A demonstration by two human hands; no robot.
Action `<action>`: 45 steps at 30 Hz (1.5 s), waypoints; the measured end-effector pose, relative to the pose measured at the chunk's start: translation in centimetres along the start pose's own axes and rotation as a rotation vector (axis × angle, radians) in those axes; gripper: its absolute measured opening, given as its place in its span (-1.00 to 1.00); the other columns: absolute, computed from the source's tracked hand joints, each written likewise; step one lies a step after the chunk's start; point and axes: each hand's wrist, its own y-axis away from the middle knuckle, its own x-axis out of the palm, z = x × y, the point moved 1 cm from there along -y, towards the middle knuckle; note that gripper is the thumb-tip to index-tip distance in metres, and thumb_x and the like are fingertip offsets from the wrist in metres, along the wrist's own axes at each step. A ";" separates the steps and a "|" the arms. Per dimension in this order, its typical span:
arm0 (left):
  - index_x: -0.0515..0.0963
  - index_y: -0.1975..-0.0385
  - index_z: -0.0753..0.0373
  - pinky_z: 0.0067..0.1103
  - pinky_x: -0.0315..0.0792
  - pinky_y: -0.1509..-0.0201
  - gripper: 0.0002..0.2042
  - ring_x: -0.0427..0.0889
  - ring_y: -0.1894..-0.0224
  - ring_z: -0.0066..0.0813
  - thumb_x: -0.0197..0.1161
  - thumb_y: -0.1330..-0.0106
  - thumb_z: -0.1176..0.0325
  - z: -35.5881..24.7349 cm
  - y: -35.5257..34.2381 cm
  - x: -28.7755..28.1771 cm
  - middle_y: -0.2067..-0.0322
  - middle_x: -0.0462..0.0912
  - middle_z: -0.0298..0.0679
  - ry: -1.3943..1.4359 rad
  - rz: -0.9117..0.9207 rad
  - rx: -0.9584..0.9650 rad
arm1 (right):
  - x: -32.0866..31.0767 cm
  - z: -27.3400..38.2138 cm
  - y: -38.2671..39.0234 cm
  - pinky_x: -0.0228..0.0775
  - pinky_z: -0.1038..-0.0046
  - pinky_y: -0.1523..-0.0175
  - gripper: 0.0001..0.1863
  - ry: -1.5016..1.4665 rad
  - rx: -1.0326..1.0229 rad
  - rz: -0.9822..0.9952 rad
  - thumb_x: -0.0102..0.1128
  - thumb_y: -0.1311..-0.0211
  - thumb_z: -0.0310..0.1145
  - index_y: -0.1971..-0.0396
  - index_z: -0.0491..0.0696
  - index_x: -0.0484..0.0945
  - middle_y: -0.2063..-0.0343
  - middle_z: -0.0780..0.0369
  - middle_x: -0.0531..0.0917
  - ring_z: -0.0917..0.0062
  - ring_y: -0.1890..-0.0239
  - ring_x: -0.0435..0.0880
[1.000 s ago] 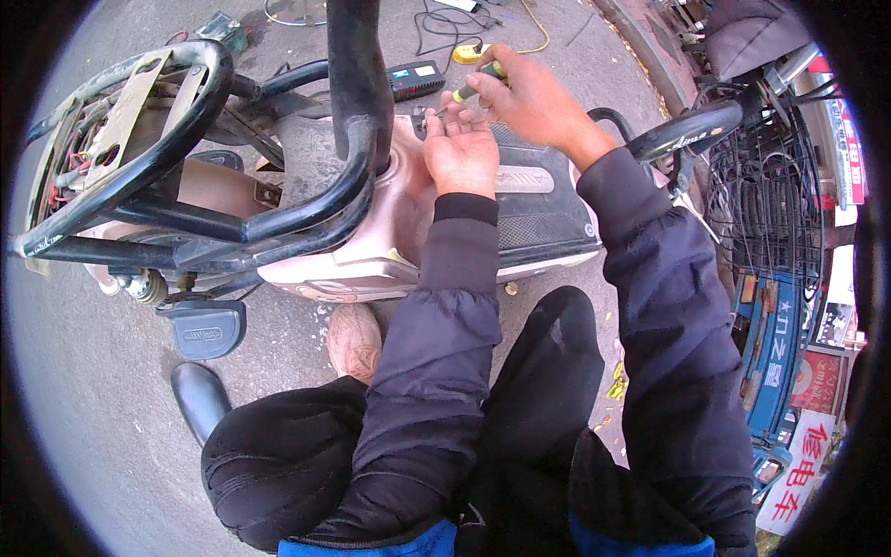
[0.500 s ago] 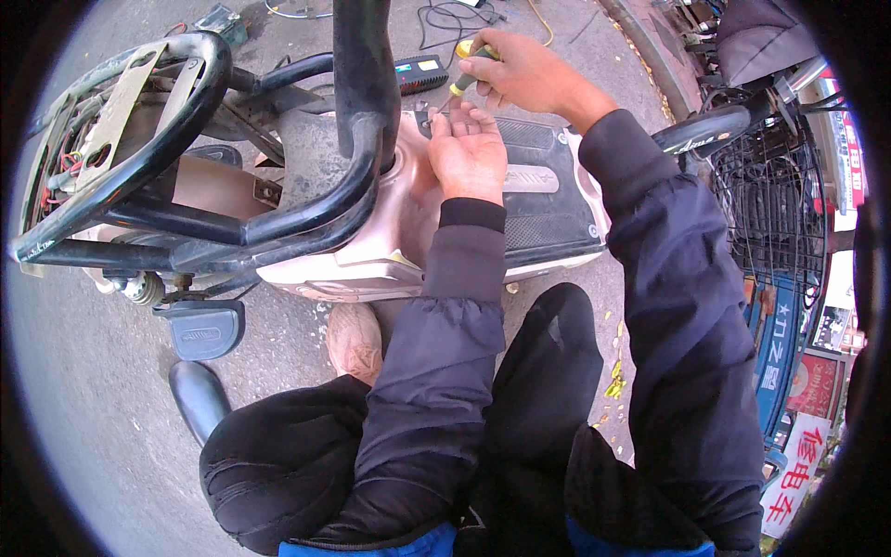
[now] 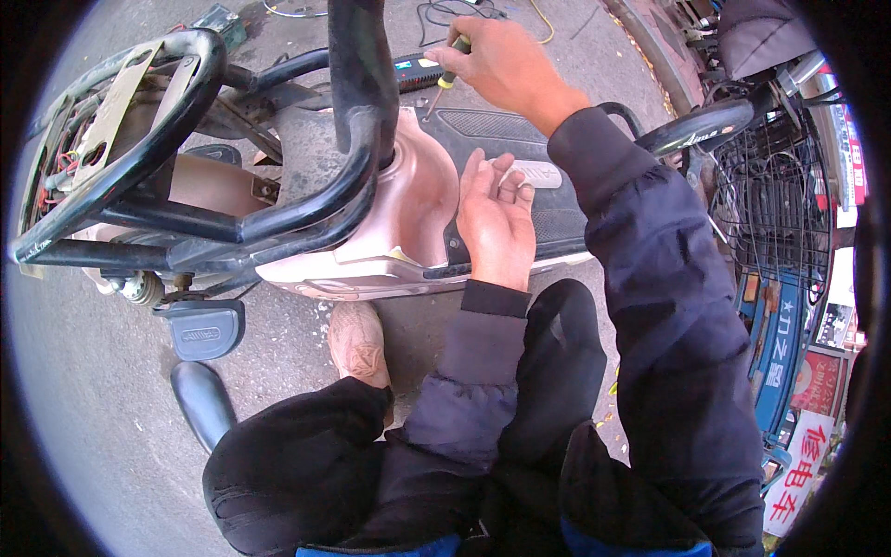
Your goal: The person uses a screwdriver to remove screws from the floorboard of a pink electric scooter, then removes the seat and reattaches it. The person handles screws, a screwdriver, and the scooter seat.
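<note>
My right hand (image 3: pixel 509 65) is closed round the dark green and yellow handle of a screwdriver (image 3: pixel 447 80). Its shaft slants down to the front corner of the scooter's black footboard (image 3: pixel 492 128), where the tip meets a spot by the edge. Palm up, my left hand (image 3: pixel 499 223) hovers over the near part of the footboard beside a silvery plate (image 3: pixel 540 174). Its fingers are loosely curled and apart, and I make out nothing in the palm. Pale pink scooter bodywork (image 3: pixel 418 200) curves up to the left of that hand.
A black tubular frame (image 3: pixel 357 176) rises left of the footboard, with exposed wires (image 3: pixel 65 167) farther left. A black box with cables (image 3: pixel 418 76) lies on the ground beyond. At right stand a wire basket (image 3: pixel 775 200) and a white sign (image 3: pixel 798 473).
My left hand has drawn back from the screwdriver tip, toward me and to the right. My right hand has shifted slightly left and away, still gripping the screwdriver, whose shaft is now exposed.
</note>
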 end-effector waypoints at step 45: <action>0.37 -0.29 0.16 -0.39 0.46 0.02 -0.63 0.55 0.08 -0.36 0.19 -0.62 0.19 -0.2 0.1 -0.6 -0.06 0.60 -0.15 -0.004 0.023 0.008 | -0.6 0.6 0.8 0.54 0.09 -0.01 -0.49 0.043 0.016 0.085 0.30 -0.35 -0.14 -0.19 -0.10 0.60 0.26 -0.02 0.78 0.03 0.16 0.76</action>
